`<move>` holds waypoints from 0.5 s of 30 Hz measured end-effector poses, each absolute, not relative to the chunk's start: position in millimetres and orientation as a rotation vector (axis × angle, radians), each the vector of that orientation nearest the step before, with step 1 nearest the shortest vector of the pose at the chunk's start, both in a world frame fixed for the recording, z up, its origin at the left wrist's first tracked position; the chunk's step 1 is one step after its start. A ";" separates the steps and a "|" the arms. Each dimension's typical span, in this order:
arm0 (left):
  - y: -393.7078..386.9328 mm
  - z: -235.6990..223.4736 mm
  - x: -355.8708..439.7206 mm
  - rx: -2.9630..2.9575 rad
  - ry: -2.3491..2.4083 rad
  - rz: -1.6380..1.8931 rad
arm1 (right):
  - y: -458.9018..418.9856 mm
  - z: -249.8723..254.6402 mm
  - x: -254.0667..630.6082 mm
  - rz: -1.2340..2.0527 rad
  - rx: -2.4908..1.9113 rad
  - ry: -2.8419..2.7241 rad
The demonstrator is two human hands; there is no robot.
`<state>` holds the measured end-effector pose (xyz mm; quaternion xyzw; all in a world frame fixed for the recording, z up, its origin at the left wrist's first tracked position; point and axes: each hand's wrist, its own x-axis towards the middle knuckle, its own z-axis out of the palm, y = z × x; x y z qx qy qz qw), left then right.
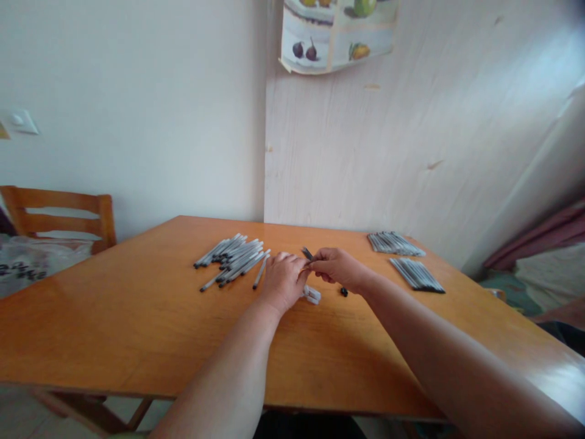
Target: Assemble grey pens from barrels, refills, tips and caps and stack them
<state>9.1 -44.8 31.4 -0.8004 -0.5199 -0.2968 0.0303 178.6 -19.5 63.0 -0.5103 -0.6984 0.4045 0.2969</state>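
My two hands meet over the middle of the table (150,305). My left hand (284,279) is closed, its fingers curled toward my right hand; what it grips is hidden. My right hand (337,268) pinches with thumb and forefinger against the left fingertips. A short dark pen piece (308,253) sticks up from between its fingers. Below the hands lie small whitish pieces (312,296), partly covered by my left hand. A small black piece (344,292) is just under my right hand. One pale pen with a dark end (260,271) lies beside my left hand.
A loose heap of pale pens with dark ends (237,256) lies to the left. At the right are two neat rows of pens, a far row (395,242) and a nearer row (415,274). A wooden chair (64,210) stands at left; a wall is behind the table.
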 end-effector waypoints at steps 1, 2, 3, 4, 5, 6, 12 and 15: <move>-43.4 30.2 8.4 -2.460 -1.639 -0.899 | -16.4 62.9 178.2 1.089 -1.327 -1.832; -41.4 28.5 7.6 -2.441 -1.678 -0.895 | -12.3 62.5 178.6 1.081 -1.309 -1.802; -39.0 26.5 6.5 -2.413 -1.723 -0.900 | -7.3 61.6 179.8 1.052 -1.310 -1.770; -36.4 24.3 5.3 -2.380 -1.778 -0.905 | -1.7 60.1 181.6 1.002 -1.348 -1.741; -33.8 22.0 3.9 -2.344 -1.841 -0.900 | 4.3 58.0 183.8 0.939 -1.424 -1.717; -31.3 20.0 2.6 -2.304 -1.910 -0.893 | 10.4 55.2 186.2 0.857 -1.526 -1.712; -25.2 16.1 -3.8 -2.118 -2.150 -0.878 | 36.6 31.8 196.9 0.643 -1.804 -1.819; -24.8 16.9 -5.9 -2.073 -2.220 -0.881 | 43.6 24.3 195.8 0.530 -1.874 -1.899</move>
